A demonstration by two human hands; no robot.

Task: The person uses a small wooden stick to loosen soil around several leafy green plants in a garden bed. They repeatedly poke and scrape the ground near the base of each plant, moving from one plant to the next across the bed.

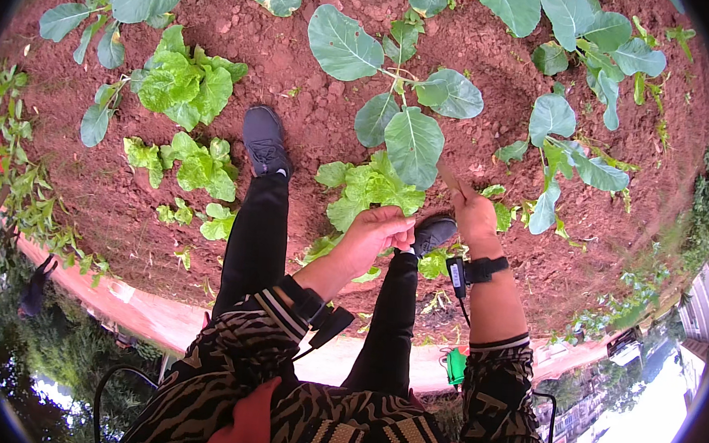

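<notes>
My left hand (378,236) is in front of my right shin, its thumb and fingers drawn together, with no held thing visible between them. Close by on the right, my right hand (475,215) is closed around a thin brown stick-like object (449,178); its far end is blurred. Just beyond the hands grows a light green leafy lettuce-like plant (363,191). Above it, a larger cabbage-family plant (414,142) spreads broad blue-green leaves, some with small holes. One of these leaves overhangs the lettuce-like plant.
My shoes (266,139) stand on reddish soil (312,118) among the crops. More lettuce-like plants (184,83) grow on the left, and broad-leaved plants (553,156) on the right. Behind me are a pale paved strip (153,315) and a green object (455,365).
</notes>
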